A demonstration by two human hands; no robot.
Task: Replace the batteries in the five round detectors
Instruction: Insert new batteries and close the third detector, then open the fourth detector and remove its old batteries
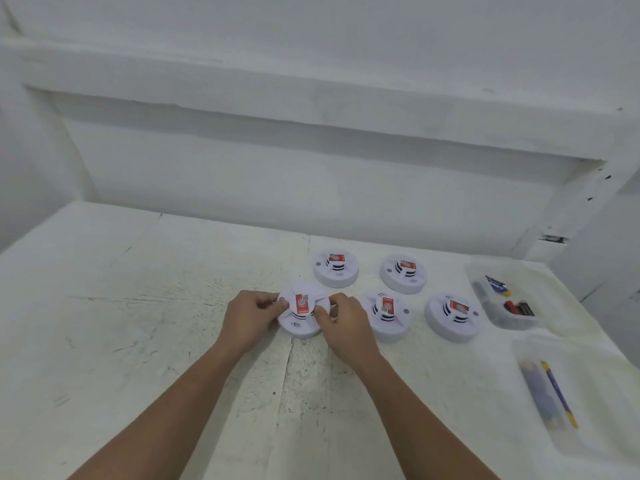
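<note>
**White detector [303,311] gripped on both sides**

L hand [251,318] & R hand [343,320] curl fingers round its opposite edges, on scuffed table [138,323]. 4 more detectors [336,268] [402,273] [386,315] [453,317] sit just right of it; batteries [517,308] lie in clear tray [471,271], far right.

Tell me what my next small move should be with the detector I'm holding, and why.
Probably flip the detector over. Your left hand and right hand grip its rim on opposite sides, it lies with the red label up on the table, and no battery compartment shows on this face.
</note>
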